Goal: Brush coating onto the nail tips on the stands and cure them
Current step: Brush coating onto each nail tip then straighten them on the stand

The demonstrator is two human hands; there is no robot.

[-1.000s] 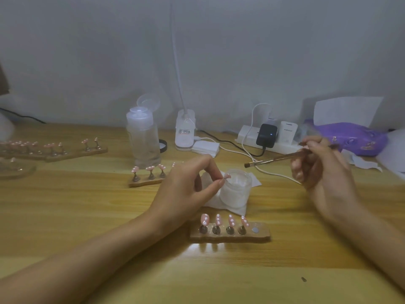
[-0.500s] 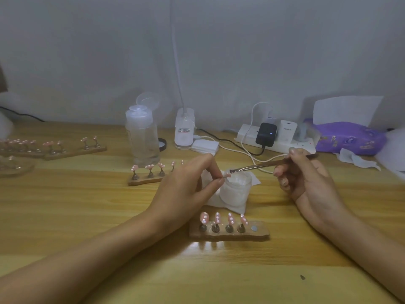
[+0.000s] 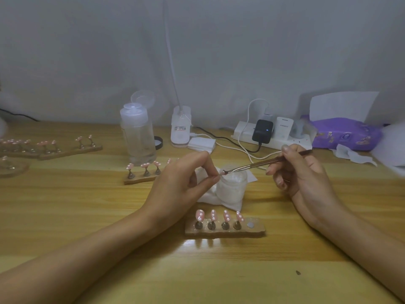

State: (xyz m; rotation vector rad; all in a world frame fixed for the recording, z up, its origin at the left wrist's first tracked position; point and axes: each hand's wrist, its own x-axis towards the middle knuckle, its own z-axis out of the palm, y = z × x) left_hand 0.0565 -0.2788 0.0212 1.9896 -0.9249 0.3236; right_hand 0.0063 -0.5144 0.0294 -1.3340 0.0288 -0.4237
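Observation:
My left hand (image 3: pixel 184 183) pinches a small pink nail tip (image 3: pixel 222 172) between thumb and forefinger, just above a frosted white jar (image 3: pixel 231 187). My right hand (image 3: pixel 300 174) grips a thin metal-handled brush (image 3: pixel 263 164), and its bristle end touches the held tip. In front of the jar lies a wooden stand (image 3: pixel 225 229) with several pink, white-dotted nail tips upright on metal holders and one bare magnet spot at its right end. A second stand (image 3: pixel 142 175) with pink tips sits behind my left hand, partly hidden by it.
A clear bottle (image 3: pixel 138 137) with its flip cap open stands at the back. Beside it are a white lamp base (image 3: pixel 180 128), a power strip (image 3: pixel 271 134) with chargers and cables, and a purple tissue pack (image 3: pixel 344 134). More stands (image 3: pixel 50 148) lie far left.
My right hand has moved left and down, bringing the brush tip from the air above the power strip's cable onto the nail tip held by my left hand, which stayed in place.

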